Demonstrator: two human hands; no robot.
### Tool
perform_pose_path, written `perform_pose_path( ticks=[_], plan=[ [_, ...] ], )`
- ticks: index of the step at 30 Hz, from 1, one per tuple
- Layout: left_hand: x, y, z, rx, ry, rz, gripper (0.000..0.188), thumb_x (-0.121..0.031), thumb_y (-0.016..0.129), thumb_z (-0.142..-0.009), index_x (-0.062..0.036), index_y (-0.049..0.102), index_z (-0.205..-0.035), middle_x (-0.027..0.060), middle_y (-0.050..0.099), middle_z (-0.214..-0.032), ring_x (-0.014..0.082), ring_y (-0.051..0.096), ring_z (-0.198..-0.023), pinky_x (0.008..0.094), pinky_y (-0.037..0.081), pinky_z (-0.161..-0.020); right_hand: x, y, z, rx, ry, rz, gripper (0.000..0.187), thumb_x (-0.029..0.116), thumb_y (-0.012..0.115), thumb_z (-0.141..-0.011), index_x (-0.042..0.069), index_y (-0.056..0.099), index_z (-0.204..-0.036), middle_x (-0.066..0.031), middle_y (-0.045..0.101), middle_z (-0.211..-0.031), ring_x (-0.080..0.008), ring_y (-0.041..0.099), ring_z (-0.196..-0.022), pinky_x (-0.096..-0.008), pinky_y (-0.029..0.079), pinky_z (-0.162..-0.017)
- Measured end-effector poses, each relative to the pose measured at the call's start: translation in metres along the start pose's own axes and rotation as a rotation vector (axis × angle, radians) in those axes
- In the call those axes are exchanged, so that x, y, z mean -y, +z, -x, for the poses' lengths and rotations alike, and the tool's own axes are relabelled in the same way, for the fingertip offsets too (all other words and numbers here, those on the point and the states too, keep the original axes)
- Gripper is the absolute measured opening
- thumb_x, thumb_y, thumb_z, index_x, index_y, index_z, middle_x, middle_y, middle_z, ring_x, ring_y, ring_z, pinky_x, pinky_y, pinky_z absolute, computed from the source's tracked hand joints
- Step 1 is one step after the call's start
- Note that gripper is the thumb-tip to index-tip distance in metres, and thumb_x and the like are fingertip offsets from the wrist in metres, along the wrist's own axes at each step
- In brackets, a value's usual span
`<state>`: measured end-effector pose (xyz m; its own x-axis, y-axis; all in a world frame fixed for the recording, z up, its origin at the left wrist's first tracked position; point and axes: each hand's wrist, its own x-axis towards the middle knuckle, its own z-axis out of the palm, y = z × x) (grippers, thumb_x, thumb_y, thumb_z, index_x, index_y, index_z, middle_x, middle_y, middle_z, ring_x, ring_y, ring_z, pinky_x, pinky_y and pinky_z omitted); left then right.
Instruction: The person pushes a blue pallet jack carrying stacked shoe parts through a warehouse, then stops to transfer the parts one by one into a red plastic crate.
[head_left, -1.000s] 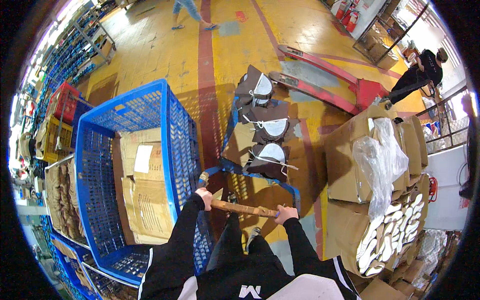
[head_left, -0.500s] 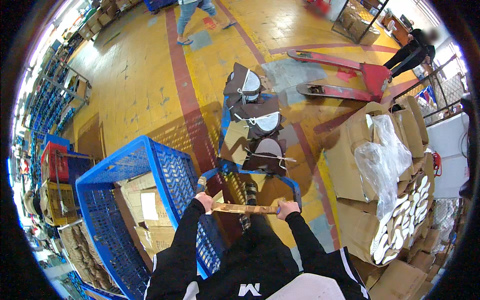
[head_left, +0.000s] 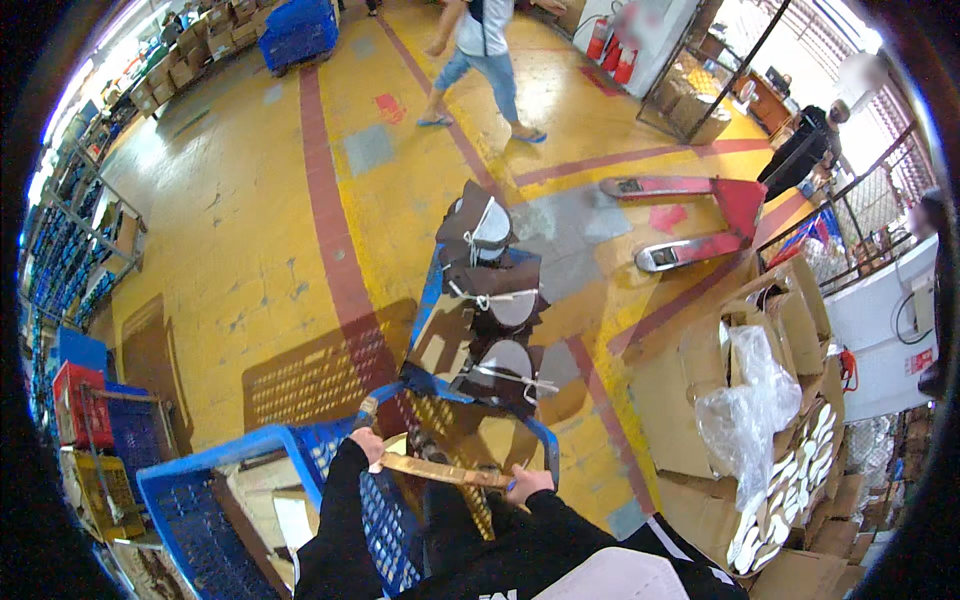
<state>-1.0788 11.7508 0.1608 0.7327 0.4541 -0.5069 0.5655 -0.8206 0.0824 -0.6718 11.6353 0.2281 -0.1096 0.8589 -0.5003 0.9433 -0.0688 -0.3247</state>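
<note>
Both my hands grip the handle bar (head_left: 450, 470) of a blue trolley (head_left: 424, 380), the bar wrapped in brown tape. My left hand (head_left: 368, 446) is closed round its left end, by the tape-wrapped upright. At the other end my right hand (head_left: 528, 484) is closed round the bar. Ahead of the handle, the trolley carries a row of three bundles of dark brown and grey-white flat pieces tied with white cord: a near bundle (head_left: 502, 370), a middle one (head_left: 500, 298) and a far one (head_left: 478, 224). Cardboard (head_left: 440, 340) shows beside them.
Close on my left stands a blue slatted crate (head_left: 290, 440) holding cardboard. To the right are large cartons (head_left: 680, 390) with clear plastic and white soles (head_left: 790, 490). Ahead right lies a red pallet jack (head_left: 740, 210), a person (head_left: 800, 150) beside it. Another person (head_left: 488, 60) walks ahead.
The trolley and my hands have moved forward and turned slightly, so the blue crate slips back beside me. The walking person has moved right. My grip on the bar is unchanged.
</note>
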Motion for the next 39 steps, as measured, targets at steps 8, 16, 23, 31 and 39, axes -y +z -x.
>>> perform_pose_path(
  ticks=[8, 16, 23, 31, 39],
  plan=[
    [0.163, -0.012, -0.044, -0.059, 0.17, -0.003, 0.013, -0.022, 0.058, -0.069, -0.0136, 0.066, -0.062, 0.0029, 0.064, -0.065, 0.0259, 0.063, -0.066, 0.0401, 0.048, -0.054, 0.072, -0.019, -0.103, 0.006, 0.163, -0.013, 0.033, 0.039, 0.057, -0.068, 0.013, 0.058, -0.087, -0.0169, 0.063, -0.065, -0.0366, 0.063, -0.062, -0.0472, 0.049, -0.06],
    [0.315, -0.079, -0.104, 0.075, 0.192, 0.13, 0.025, -0.035, 0.067, -0.052, -0.0125, 0.065, -0.061, 0.0087, 0.065, -0.069, 0.0296, 0.061, -0.071, 0.037, 0.048, -0.068, 0.143, -0.052, -0.218, 0.079, 0.33, -0.093, 0.039, 0.047, 0.059, -0.065, 0.012, 0.059, -0.082, -0.0162, 0.065, -0.073, -0.0335, 0.065, -0.07, -0.0453, 0.049, -0.065],
    [0.437, -0.116, -0.172, 0.21, 0.231, 0.124, 0.028, -0.038, 0.066, -0.055, -0.0113, 0.067, -0.061, 0.0116, 0.064, -0.066, 0.0309, 0.061, -0.067, 0.039, 0.05, -0.062, 0.162, -0.091, -0.313, 0.179, 0.346, -0.204, 0.037, 0.041, 0.056, -0.072, 0.009, 0.053, -0.091, -0.0196, 0.065, -0.079, -0.0341, 0.065, -0.076, -0.0478, 0.049, -0.065],
    [0.539, -0.209, -0.243, 0.26, 0.373, -0.232, 0.024, -0.035, 0.057, -0.061, -0.0132, 0.067, -0.064, 0.0079, 0.067, -0.072, 0.0221, 0.063, -0.076, 0.0337, 0.046, -0.077, 0.19, -0.144, -0.412, 0.012, 0.384, -0.289, 0.036, 0.041, 0.054, -0.074, 0.009, 0.054, -0.089, -0.0182, 0.064, -0.074, -0.0346, 0.064, -0.072, -0.0468, 0.05, -0.064],
    [0.632, -0.293, -0.324, 0.155, 0.46, -0.185, 0.022, -0.033, 0.061, -0.056, -0.0125, 0.068, -0.061, 0.0083, 0.065, -0.065, 0.0234, 0.064, -0.068, 0.0321, 0.045, -0.076, 0.207, -0.219, -0.485, -0.085, 0.526, -0.315, 0.038, 0.043, 0.055, -0.072, 0.01, 0.055, -0.091, -0.0161, 0.065, -0.072, -0.0324, 0.065, -0.071, -0.0445, 0.05, -0.062]
  ],
)
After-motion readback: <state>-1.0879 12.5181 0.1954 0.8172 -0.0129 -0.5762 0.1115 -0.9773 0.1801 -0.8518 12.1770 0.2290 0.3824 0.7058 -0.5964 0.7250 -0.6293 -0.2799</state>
